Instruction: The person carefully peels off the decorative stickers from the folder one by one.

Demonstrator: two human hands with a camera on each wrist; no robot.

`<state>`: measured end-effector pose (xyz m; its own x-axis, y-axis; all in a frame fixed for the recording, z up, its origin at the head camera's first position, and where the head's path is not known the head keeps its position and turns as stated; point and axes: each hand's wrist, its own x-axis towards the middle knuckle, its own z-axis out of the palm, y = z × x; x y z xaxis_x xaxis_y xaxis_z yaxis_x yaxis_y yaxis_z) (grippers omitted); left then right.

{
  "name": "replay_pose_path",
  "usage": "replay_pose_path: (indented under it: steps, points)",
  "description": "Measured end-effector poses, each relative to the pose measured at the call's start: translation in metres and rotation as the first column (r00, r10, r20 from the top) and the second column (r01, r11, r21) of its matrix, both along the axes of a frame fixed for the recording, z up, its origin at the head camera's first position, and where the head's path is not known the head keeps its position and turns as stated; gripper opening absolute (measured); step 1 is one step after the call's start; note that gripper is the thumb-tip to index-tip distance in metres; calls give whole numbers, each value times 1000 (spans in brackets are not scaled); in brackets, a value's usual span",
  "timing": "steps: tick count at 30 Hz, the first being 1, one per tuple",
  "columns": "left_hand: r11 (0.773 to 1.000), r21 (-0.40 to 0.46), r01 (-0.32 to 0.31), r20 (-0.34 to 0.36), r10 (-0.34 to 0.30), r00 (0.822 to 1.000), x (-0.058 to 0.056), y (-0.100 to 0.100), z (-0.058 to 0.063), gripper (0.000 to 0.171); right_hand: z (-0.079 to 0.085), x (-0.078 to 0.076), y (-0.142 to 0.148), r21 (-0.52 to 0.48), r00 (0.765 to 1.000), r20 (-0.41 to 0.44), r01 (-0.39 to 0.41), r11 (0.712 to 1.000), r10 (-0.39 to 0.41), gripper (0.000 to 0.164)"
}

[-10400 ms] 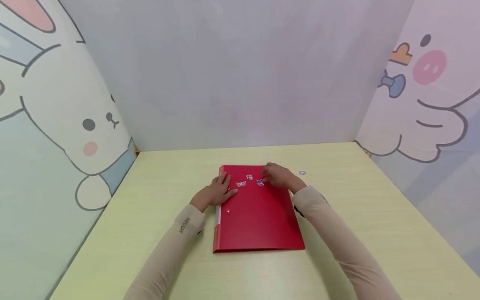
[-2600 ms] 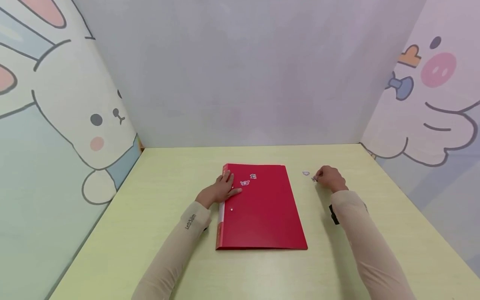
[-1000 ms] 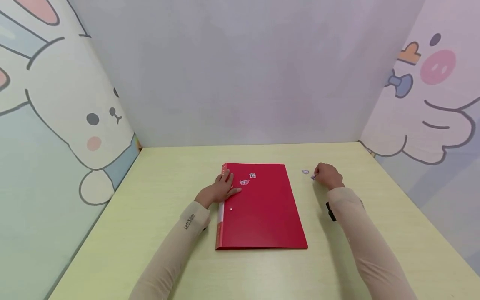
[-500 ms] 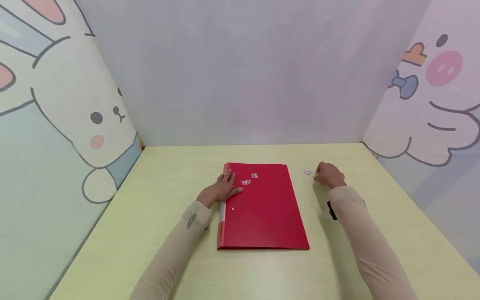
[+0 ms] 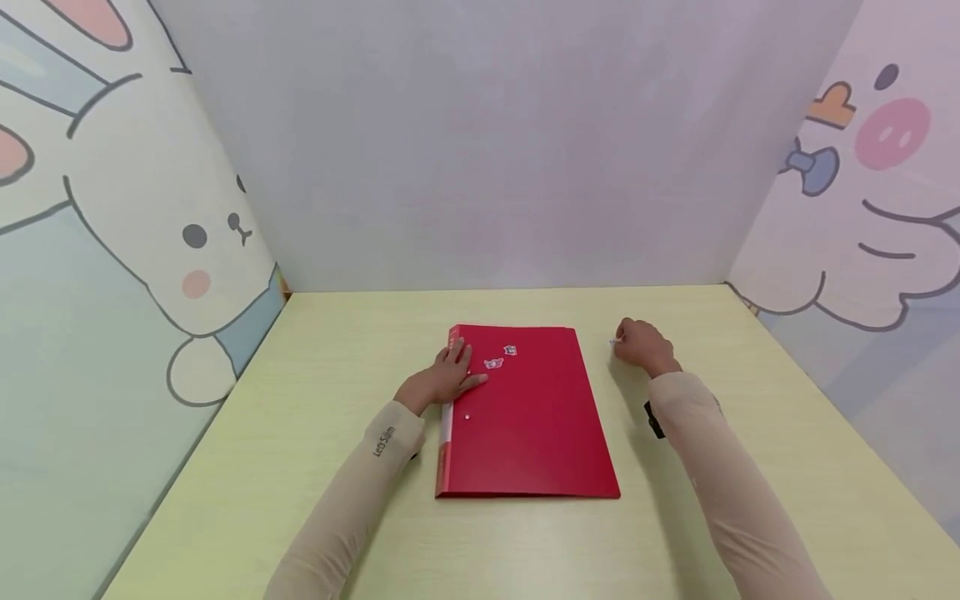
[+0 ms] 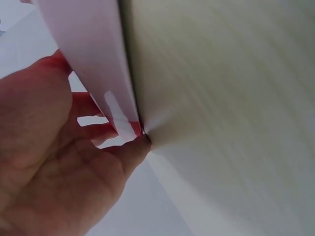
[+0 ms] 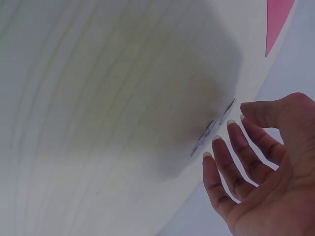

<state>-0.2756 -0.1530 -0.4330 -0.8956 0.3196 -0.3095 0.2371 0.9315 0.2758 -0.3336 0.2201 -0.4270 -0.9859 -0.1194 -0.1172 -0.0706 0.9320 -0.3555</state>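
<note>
**Left hand (image 5: 442, 382) spread on a red folder (image 5: 532, 425), right hand (image 5: 641, 343) at two loose stickers (image 7: 204, 138)**

Lying flat and closed on a pale counter (image 5: 337, 350), spine toward the left: the red folder. Resting across the upper part of the spine, fingers fanned onto the cover: the left hand. Just right of those fingertips, near the top of the cover: a pinkish sticker (image 5: 493, 363) and, slightly higher, a darker sticker (image 5: 511, 350), both flat. Lower down near the spine, a small white button (image 5: 467, 417).

To the right of the folder, near its top right corner but apart from it: the loose stickers, close together on the counter. Mostly hidden behind the hand from above, but both visible from the right wrist. Right at them, the right hand: fingers gently bent and separated, thumb tip close to the index tip, nothing plainly pinched. Impossible to tell whether actually touching a sticker.

Judging by looks, stickers very light, thin and bendy, easily creased or torn, awkward to lift from a flat surface; best taken by one edge, between thumb and index fingertips. Folder probably stiff, smooth and apt to slide; best steadied at the spine.

Beyond the counter, a plain grey wall (image 5: 487, 167); to the left, a large cartoon rabbit (image 5: 127, 183).
</note>
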Motion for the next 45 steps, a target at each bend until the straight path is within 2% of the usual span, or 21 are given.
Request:
replay_pose_path:
  steps: [7,15,23,26,38,45]
  points:
    - [1000,12,5,-14,-5,1000,1,0,1,83,3,-1,-10,-14,998,-21,-51,999,51,36]
    - [999,32,10,-25,-9,1000,3,-2,1,82,6,-1,-32,-21,990,-66,-126,992,125,32]
    - [1000,5,10,-20,-10,1000,0,-2,2,84,13,3,-55,-37,985,-70,-158,987,155,32]
    - [1000,1,8,-22,-8,1000,0,-1,3,83,14,5,-60,-36,978,-99,-187,982,183,30]
    - [1000,-13,-1,-16,0,1000,2,0,5,82,6,2,-88,-42,967,-117,-232,972,226,31]
    - [1000,16,-1,-11,1,1000,2,1,3,83,4,3,-105,-28,960,-144,-247,969,240,28]
